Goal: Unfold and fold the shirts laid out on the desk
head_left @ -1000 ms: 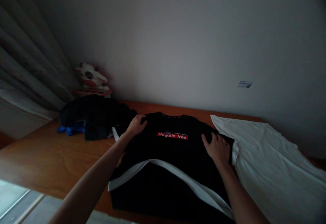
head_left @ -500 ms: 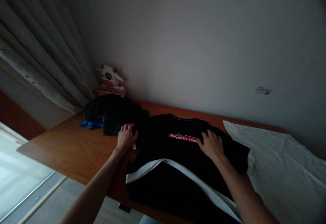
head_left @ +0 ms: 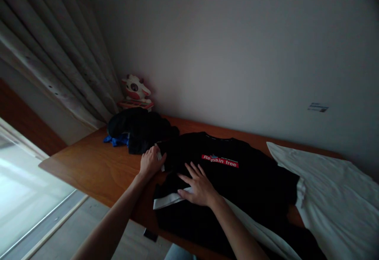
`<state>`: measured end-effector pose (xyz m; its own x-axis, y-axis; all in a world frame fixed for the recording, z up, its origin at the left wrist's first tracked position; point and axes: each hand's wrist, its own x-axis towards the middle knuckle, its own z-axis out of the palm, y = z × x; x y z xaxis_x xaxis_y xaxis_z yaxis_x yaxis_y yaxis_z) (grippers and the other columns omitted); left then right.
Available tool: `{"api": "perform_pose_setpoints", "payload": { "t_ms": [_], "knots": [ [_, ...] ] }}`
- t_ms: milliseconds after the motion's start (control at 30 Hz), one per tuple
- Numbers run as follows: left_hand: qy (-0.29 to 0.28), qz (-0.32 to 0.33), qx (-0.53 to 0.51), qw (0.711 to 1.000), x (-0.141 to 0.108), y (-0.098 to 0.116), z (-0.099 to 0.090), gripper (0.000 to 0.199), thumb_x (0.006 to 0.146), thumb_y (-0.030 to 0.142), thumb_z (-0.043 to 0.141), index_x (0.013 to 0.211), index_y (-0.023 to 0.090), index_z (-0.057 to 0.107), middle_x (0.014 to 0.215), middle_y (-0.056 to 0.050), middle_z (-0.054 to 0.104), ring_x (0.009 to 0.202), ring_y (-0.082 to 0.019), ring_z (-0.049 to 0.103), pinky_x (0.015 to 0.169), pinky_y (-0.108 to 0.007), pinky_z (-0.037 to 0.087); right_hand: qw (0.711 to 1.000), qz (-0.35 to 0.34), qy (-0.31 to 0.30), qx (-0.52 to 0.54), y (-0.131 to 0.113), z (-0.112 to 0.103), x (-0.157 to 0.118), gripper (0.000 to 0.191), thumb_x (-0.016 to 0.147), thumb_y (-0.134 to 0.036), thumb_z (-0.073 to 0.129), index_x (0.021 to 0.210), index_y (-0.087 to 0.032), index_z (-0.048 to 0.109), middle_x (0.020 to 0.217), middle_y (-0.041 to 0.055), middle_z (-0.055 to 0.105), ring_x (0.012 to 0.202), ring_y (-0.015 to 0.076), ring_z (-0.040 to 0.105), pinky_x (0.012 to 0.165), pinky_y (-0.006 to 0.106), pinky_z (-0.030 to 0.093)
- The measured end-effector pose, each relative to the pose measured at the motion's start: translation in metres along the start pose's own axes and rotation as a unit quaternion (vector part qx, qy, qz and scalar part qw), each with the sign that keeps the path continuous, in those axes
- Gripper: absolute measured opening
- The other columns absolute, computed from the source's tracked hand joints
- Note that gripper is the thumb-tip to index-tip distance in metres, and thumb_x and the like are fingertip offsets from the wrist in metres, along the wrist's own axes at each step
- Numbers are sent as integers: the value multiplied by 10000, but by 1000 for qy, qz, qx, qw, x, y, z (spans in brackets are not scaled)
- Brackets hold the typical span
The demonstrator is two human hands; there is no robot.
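A black T-shirt [head_left: 245, 169] lies spread on the wooden table, with a red "Remain free" print on its chest. A white band [head_left: 168, 201] crosses its lower part, and more black fabric hangs toward the table's near edge. At the sleeve on the left, my left hand [head_left: 150, 161] is closed on the white-trimmed cuff, its thumb over the fabric. My right hand [head_left: 197, 185] rests flat on the shirt's lower left side, fingers spread, the thumb over the white band. The far sleeve's white cuff touches a white cloth.
Dark bundled clothing [head_left: 142, 128] with a blue piece [head_left: 117, 139] sits at the back left of the wooden table [head_left: 89, 161]. Behind it stands a cow-shaped toy [head_left: 135, 88]. A white cloth [head_left: 331, 177] covers the right side. A curtain [head_left: 59, 55] hangs at left, against the wall.
My right hand has moved left from beside the chest print to the white band, its fingers spreading. My left hand is now on the sleeve cuff, which lies further out. The view has shifted slightly.
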<state>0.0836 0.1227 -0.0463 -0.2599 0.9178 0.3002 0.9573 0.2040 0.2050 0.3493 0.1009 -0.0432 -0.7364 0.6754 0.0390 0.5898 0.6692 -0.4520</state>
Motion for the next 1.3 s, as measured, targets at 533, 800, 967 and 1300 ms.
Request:
{"api": "perform_pose_setpoints", "payload": {
  "t_ms": [533, 800, 967, 1300],
  "knots": [
    [-105, -70, -100, 987, 47, 0, -1, 115, 853, 331, 627, 889, 223, 647, 950, -103, 769, 958, -296, 737, 796, -331, 508, 1000, -4, -11, 3, 2, 0, -4, 716, 897, -653, 599, 1535, -363, 452, 1710, 87, 170, 1572, 338, 129, 1252, 566, 98],
    [-16, -78, -257, 963, 75, 25, -19, 253, 944, 367, 496, 1080, 170, 581, 1028, -108, 750, 919, -209, 718, 769, -297, 542, 1000, 2, -8, 11, 3, 2, -3, 746, 882, -674, 606, 1540, -364, 442, 1710, 73, 188, 1573, 358, 104, 1244, 590, 105],
    [-89, 141, -465, 870, 45, 74, -47, 409, 932, 472, 561, 1223, 185, 561, 1253, -120, 708, 1134, -226, 679, 934, -343, 545, 984, 3, 113, 140, 11, 6, -4, 593, 871, -641, 628, 1344, -284, 650, 1570, 114, 477, 1489, 308, 364, 1226, 521, 229],
    [-65, 210, -215, 952, -23, 66, -19, 628, 783, 584, 741, 1275, 211, 625, 1224, -139, 658, 1176, -330, 604, 1030, -495, 494, 817, 179, 424, 349, 32, 11, -1, 447, 951, -648, 449, 767, -244, 505, 669, -16, 559, 649, 166, 540, 658, 286, 466]
  ]
}}
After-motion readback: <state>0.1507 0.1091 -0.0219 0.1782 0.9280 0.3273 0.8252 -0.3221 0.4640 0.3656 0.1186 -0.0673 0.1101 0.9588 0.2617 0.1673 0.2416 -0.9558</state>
